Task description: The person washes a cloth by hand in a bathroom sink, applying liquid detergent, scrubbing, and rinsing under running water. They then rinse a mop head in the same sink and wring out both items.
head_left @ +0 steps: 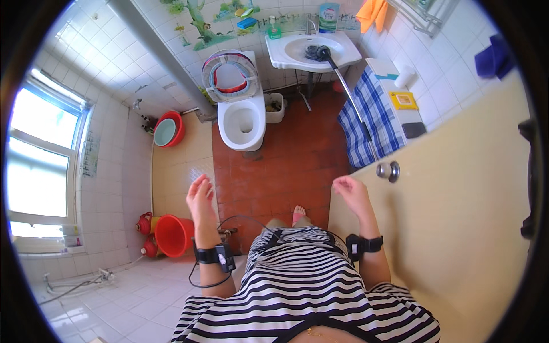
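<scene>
My left hand is raised above the tiled floor with loosely bent fingers and holds nothing. On the other side, my right hand hangs in the air near the door's round metal knob, not touching it. Its fingers are loosely curled and empty. A long-handled mop leans with its dark head in the white washbasin, and its shaft slants down toward the door edge. Water runs from the tap into the basin.
A toilet with its lid raised stands ahead, beside a small waste bin. A blue checked cloth covers a cabinet. Red bucket and nested basins are on the left. The cream door stands at right.
</scene>
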Available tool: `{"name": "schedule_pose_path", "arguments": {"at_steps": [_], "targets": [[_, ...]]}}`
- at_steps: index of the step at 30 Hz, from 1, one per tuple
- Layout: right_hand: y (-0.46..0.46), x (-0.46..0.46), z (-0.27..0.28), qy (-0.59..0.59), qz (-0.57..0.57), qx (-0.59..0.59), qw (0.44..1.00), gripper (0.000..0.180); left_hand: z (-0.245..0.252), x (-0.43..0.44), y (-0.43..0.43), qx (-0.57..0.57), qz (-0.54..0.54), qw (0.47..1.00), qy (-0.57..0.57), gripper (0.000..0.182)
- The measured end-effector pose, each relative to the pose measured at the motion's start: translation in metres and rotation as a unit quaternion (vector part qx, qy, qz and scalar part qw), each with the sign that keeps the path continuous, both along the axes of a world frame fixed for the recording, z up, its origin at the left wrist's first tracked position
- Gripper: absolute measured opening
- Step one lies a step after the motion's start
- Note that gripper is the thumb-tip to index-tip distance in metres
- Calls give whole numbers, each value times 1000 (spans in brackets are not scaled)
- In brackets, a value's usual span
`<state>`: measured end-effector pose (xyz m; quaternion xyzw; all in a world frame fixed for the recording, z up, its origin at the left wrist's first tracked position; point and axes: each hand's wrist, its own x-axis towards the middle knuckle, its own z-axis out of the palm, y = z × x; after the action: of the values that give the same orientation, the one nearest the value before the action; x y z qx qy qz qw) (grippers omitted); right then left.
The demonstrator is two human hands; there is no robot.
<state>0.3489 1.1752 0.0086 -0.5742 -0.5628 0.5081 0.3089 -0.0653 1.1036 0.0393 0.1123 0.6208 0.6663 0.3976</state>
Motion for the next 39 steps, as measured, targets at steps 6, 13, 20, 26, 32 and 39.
{"name": "schedule_pose_path", "arguments": {"at_steps": [6, 13, 20, 26, 32, 39], "targets": [[155, -57, 18, -35, 55, 54, 996, 17, -6, -64, 47, -116, 113, 984, 68, 22], [287, -55, 6, -141, -9, 82, 987, 22, -43, -111, 210, -150, 82, 984, 41, 20], [330, 31, -33, -216, -187, -13, 958, 25, -61, -60, 459, -109, -199, 972, 55, 28], [380, 86, -118, -280, -222, -7, 934, 44, -54, 31, 615, -72, -355, 927, 98, 26], [474, 97, -191, -318, -174, -156, 919, 82, -70, 80, 706, -133, -396, 897, 146, 33], [518, 106, -237, -305, -44, -369, 877, 74, -100, 93, 764, -232, -396, 878, 135, 37]]}}
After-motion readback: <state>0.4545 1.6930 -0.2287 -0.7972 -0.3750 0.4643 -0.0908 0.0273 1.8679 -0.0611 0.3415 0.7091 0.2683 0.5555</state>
